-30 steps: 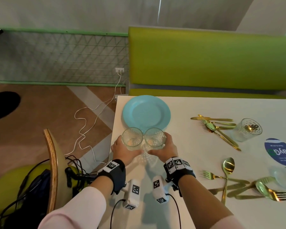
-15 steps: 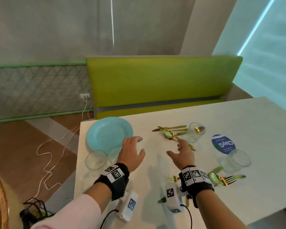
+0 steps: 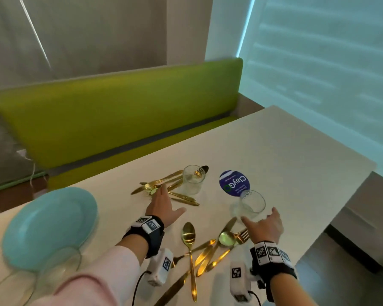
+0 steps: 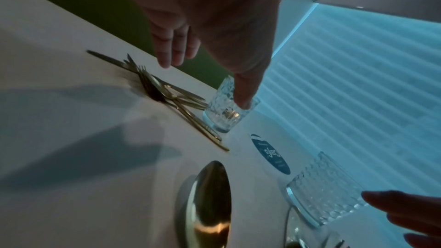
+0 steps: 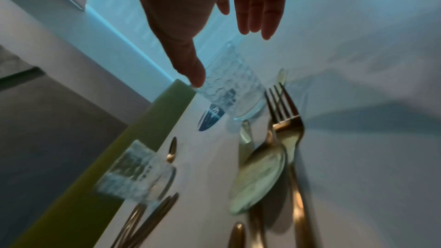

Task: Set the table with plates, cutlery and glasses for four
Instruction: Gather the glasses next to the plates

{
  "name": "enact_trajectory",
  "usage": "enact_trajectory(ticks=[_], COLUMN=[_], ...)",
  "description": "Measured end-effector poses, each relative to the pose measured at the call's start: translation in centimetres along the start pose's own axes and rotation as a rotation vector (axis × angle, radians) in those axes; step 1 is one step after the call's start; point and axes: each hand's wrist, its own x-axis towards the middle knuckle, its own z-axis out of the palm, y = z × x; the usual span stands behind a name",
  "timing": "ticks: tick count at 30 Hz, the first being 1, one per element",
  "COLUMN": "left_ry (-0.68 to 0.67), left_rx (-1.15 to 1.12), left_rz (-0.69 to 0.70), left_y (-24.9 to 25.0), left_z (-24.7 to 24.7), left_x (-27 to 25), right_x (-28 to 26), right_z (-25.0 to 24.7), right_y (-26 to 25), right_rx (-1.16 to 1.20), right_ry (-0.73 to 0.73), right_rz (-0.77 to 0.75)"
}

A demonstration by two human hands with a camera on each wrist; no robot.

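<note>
Glasses, plates and cutlery are far from laid for four, I'd judge. From the head view, one pale blue plate [image 3: 49, 226] sits at the surface's [image 3: 296, 155] near left corner with two clear glasses [image 3: 60, 263] just beside it at the near edge. Gold cutlery lies in two loose heaps, a far heap [image 3: 164, 188] toward the bench-side edge and a near heap [image 3: 203, 246] by the near edge; nothing is sorted into places. A far tumbler [image 3: 194, 179] stands touching the far heap, a near tumbler [image 3: 251, 204] beside a blue round sticker [image 3: 234, 183]. The left hand [image 3: 164, 206] is spread, holding nothing, over the far heap. The right hand [image 3: 263, 226] is spread, reaching for the near tumbler.

From the left wrist, fingers [image 4: 171, 52] hang straight above the forks, the thumb in front of the far tumbler, patterned clear glass.

From the right wrist, the thumb sits at the near tumbler's [image 5: 229, 86] rim, fingers not closed; a fork [image 5: 286, 120] and spoon [image 5: 257, 176] lie just beside it.
</note>
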Motion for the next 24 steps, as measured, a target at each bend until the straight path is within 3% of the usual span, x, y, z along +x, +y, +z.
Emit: enact_trajectory(ticks=[10,24], left_ry=[0.034,0.172], left_rx=[-0.162,-0.462], left_rz=[-0.057,-0.039], left_y=[2.9,3.3], left_z=[4.4,6.2], left_x=[6.4,8.7], right_x=[4.6,5.7], right_z=[1.9,3.0], right_y=[1.5,0.8], right_rx=[0.028,0.081], right_ry=[-0.134,-0.11], right_rz=[0.036,-0.008])
